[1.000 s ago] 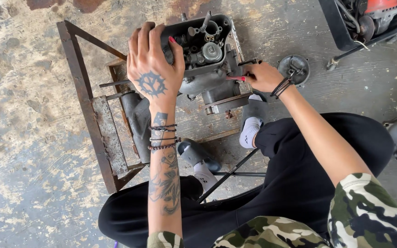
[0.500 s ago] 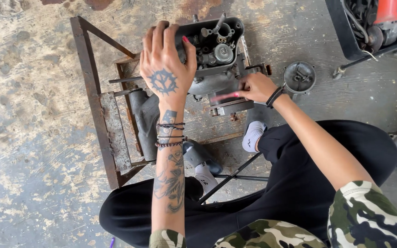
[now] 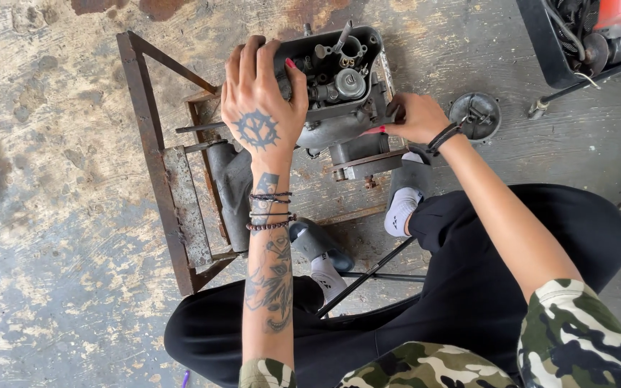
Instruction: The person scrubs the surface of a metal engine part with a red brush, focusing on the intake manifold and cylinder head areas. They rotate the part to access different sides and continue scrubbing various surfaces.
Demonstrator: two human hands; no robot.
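A grey metal engine block (image 3: 339, 86) rests on a rusty steel frame stand (image 3: 154, 158) on the floor in front of me. My tattooed left hand (image 3: 261, 97) lies on top of the block's left side, fingers curled over its edge and gripping it. At the block's right side, my right hand (image 3: 415, 118) is closed around a small part or tool that I cannot make out. Open ports and fittings show on the block's upper face.
A round metal cover (image 3: 476, 115) lies on the concrete just right of my right hand. A black tray (image 3: 551, 61) holding a red power tool (image 3: 616, 21) sits at the top right. My legs in black trousers and grey sandals (image 3: 321, 248) are below the stand.
My view has shifted, so the stand and engine sit further right and lower in the frame. My right hand has stayed at the block's right side; my left hand keeps its hold.
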